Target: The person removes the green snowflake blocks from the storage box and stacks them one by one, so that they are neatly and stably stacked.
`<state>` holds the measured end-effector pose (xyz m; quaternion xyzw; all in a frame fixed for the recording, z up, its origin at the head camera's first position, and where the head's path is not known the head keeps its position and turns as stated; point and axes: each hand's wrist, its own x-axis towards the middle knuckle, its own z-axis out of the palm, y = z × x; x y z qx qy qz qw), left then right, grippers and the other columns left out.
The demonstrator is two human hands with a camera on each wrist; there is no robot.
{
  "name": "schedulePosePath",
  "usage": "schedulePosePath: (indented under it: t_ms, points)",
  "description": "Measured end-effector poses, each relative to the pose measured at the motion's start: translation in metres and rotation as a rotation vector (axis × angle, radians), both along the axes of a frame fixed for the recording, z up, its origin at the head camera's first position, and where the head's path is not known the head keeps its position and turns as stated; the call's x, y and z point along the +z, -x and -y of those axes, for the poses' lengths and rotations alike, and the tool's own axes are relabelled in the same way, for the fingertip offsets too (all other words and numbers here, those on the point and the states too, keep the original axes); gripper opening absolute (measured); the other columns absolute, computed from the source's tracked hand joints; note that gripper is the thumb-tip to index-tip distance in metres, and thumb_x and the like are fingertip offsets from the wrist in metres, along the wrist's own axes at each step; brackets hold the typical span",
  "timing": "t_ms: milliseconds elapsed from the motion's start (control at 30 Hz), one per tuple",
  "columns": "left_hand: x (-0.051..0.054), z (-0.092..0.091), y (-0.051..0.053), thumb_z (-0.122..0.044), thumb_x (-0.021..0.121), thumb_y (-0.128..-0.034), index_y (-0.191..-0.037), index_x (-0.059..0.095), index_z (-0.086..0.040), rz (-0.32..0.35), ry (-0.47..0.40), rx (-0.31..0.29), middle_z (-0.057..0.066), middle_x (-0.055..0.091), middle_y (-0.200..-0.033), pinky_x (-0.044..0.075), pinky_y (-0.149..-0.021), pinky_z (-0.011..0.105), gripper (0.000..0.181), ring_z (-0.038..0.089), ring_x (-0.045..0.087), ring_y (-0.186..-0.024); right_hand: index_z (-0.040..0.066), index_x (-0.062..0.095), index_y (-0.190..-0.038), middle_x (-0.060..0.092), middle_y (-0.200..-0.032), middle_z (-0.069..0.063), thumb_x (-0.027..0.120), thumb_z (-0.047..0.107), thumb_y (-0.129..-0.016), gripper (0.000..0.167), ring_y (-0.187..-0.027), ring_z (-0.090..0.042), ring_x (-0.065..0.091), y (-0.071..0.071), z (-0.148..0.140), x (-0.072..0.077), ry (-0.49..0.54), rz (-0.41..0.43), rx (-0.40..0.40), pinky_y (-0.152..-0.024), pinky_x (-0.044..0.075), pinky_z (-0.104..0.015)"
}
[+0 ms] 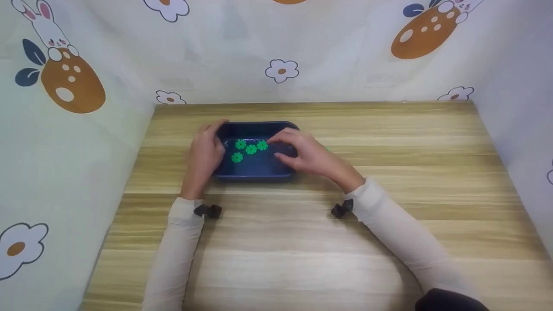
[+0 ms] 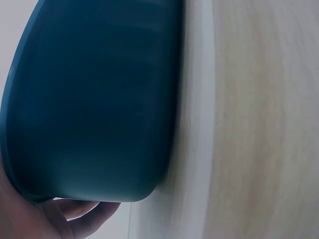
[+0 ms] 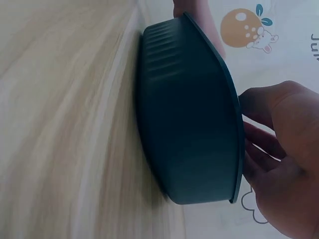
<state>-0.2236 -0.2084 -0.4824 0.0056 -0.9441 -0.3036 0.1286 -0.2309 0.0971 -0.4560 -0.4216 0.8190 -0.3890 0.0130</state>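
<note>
A dark blue rectangular basin [image 1: 255,177] stands on the table, its wall filling much of the left wrist view. Inside it lie several green, flower-shaped plastic pieces [image 1: 251,149]. My left hand [image 1: 204,151] grips the basin's left side, thumb over the rim and fingers along the outside. My right hand [image 1: 309,153] reaches over the basin's right rim, with thumb and index finger apart and nothing seen between them. Its index fingertip is close to the rightmost green piece [image 1: 262,145]; whether they touch I cannot tell. In the right wrist view, the rim hides the fingertips.
A bit of green [image 1: 327,149] shows on the table just behind my right hand, mostly hidden. The wood-grain table [image 1: 276,242] is bordered at the back and sides by a patterned cloth [image 1: 224,52]. Small black devices [image 1: 209,211] sit at both wrists.
</note>
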Motion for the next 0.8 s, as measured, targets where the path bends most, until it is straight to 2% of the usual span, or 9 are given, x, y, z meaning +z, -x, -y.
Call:
schedulePosePath:
  t_ms: [167,467,800]
  points:
    - [0.001,0.000,0.000,0.002,0.048,-0.0989,-0.146,0.069,-0.022,-0.016,0.011,0.002,0.018,0.069,-0.141,0.059,-0.095,0.060,0.057,0.039,0.068,-0.126,0.005,0.074,-0.133,0.074,-0.131,-0.010,0.076,0.010,-0.099,0.034,-0.125,-0.024,0.069,-0.001,0.012,-0.001,-0.008,-0.026,0.016,-0.111,0.055,-0.039]
    - [0.001,0.000,0.001,0.003,0.050,-0.0989,-0.145,0.069,-0.019,-0.021,0.000,-0.008,0.020,0.069,-0.143,0.058,-0.099,0.059,0.055,0.040,0.067,-0.130,0.003,0.074,-0.130,0.074,-0.128,-0.014,0.075,0.012,-0.100,0.032,-0.120,-0.031,0.069,0.001,0.034,-0.003,-0.054,0.030,-0.005,-0.110,0.056,-0.041]
    - [0.000,0.000,0.001,0.001,0.049,-0.1006,-0.147,0.068,-0.021,0.002,0.007,0.001,0.019,0.068,-0.143,0.058,-0.098,0.062,0.054,0.041,0.066,-0.131,0.004,0.074,-0.131,0.074,-0.129,-0.014,0.076,0.011,-0.099,0.033,-0.121,-0.031,0.069,0.007,0.051,-0.004,-0.096,0.064,-0.014,-0.110,0.056,-0.042]
